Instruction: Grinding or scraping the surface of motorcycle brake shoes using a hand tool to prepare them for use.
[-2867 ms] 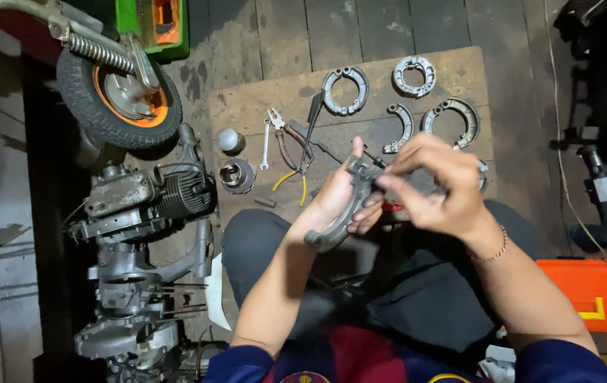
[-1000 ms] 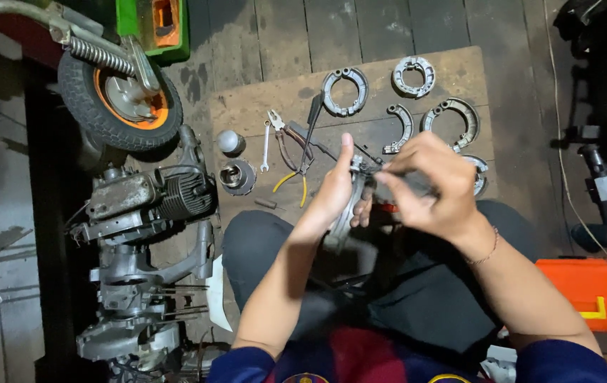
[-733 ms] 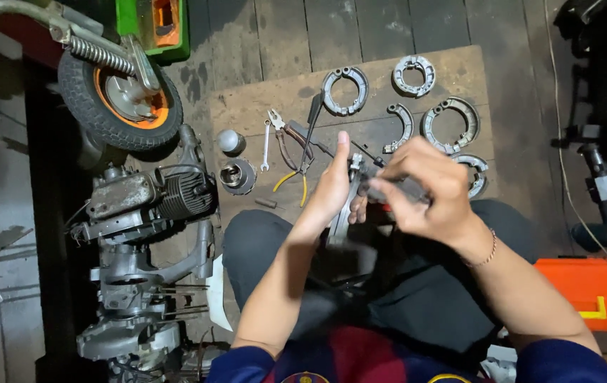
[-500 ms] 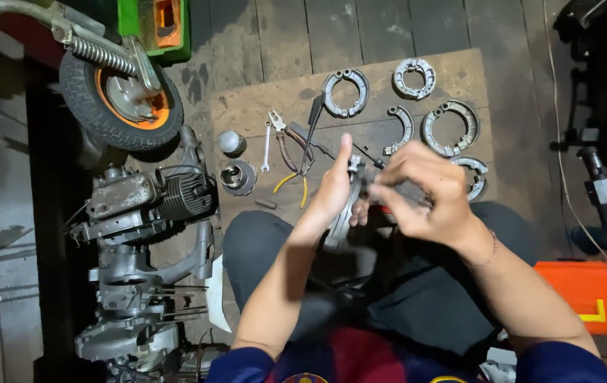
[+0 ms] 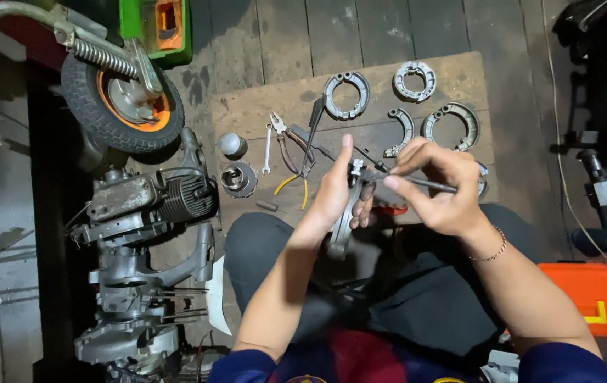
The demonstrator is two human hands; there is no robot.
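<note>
No packages, labels, signs or screens in view.

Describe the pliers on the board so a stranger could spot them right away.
Find the wooden board on the floor, ahead of the person's knees. Near its left side, beside a small wrench, lie the pliers: the only tool with yellow handles.
</note>
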